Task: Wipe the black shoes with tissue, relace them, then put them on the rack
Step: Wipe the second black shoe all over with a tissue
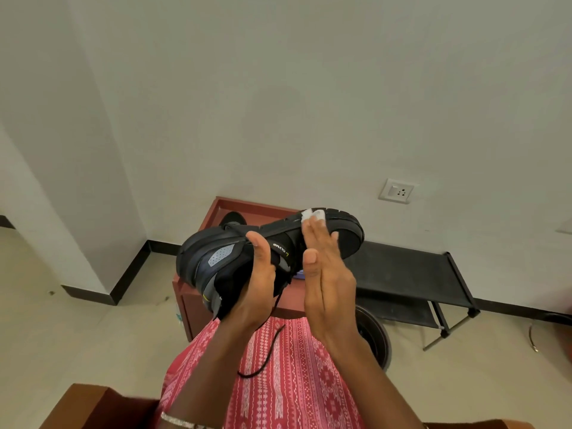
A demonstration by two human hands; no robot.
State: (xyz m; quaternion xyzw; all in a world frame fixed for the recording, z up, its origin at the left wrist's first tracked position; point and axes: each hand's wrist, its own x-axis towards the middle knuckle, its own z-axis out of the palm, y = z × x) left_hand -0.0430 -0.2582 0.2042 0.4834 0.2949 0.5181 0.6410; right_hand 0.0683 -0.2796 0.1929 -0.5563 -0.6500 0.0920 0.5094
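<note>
A plain pale wall (278, 103) fills the room ahead of me, with a red-brown cabinet (198, 301) and a low black rack (402, 270) standing against it, beyond my hands. I hold one black shoe (216, 261) up in the air in front of me, tipped on its side, its sole edge turned up and away. My left hand (257, 289) is wrapped around its middle from below, thumb clamped over the upper near the tongue. My right hand (328, 274) is flat, fingers together, pressing a small wad of white tissue (312, 214) under my fingertips against the sole rim near the toe. A loose lace (266, 354) dangles from the shoe below my left hand, over my red patterned clothing (288, 382). I judge the shoe light, with a soft upper and a stiff rubbery sole, so the midfoot is the firm place to grip. The thin tissue could tear on the tread.
</note>
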